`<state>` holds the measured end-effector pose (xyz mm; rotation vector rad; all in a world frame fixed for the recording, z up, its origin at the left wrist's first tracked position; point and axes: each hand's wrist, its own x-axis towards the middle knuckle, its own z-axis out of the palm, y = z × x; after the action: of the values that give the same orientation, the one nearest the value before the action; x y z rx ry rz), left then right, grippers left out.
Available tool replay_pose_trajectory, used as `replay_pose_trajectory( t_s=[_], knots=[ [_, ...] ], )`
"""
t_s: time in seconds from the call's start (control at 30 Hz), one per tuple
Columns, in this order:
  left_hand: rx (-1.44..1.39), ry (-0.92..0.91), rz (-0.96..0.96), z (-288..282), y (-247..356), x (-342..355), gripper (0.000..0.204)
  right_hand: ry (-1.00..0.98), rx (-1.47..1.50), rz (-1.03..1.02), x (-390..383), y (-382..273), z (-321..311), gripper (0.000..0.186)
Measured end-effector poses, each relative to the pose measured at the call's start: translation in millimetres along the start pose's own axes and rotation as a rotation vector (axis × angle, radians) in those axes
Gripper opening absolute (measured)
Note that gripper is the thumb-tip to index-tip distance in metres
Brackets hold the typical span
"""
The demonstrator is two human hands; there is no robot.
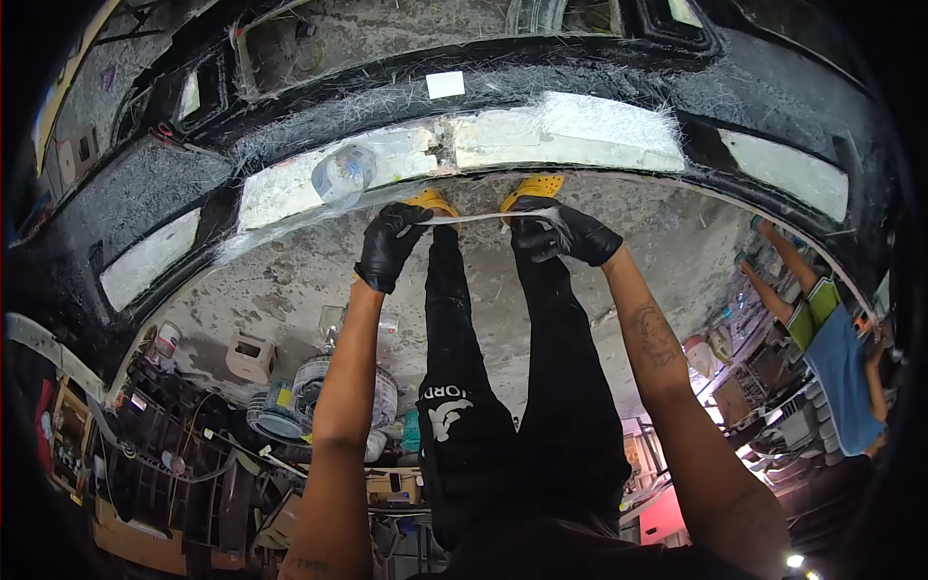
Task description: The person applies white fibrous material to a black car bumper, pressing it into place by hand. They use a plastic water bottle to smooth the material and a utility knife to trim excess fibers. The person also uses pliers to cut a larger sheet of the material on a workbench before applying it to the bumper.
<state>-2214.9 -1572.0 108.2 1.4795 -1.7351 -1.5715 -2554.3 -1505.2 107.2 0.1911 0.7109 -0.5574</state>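
A thin, pale strip that looks like fiberglass mat (488, 217) is stretched between my gloved hands, seen nearly edge-on. My left hand (390, 246), in a black glove, is closed on one end. The other end is pinched by my right hand (570, 235), also black-gloved. Just beyond them runs a long, curved black bumper-shaped part (387, 87) with loose glass fibers on it. White panels (290, 191) line its near side, and a white fiberglass sheet (611, 130) lies over the right one. On the left panel stands a clear plastic container (345, 174).
Scissors (177, 137) and a small white square (445, 85) lie on the black part. My yellow clogs (534, 191) are on the worn concrete floor. Buckets (275, 411) and a beige block (250, 357) are at left. Another person in a blue garment (846, 372) is at right.
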Motion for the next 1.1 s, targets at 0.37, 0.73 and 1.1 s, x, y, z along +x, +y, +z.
replay_pose_trajectory(
  t_s=[0.37, 0.73, 1.1],
  knots=[
    [0.09, 0.258, -0.002, 13, -59, 0, 0.033, 0.493, -0.379, -0.304, 55, 25, -8, 0.03],
    [0.646, 0.338, -0.106, 31, -51, -3, 0.036, 1.088, -0.232, -0.864, 130, 77, -41, 0.027],
    [0.862, 0.32, -0.137, 35, -64, -2, 0.031, 1.208, -0.012, -0.73, 133, 70, -18, 0.02]
  ],
)
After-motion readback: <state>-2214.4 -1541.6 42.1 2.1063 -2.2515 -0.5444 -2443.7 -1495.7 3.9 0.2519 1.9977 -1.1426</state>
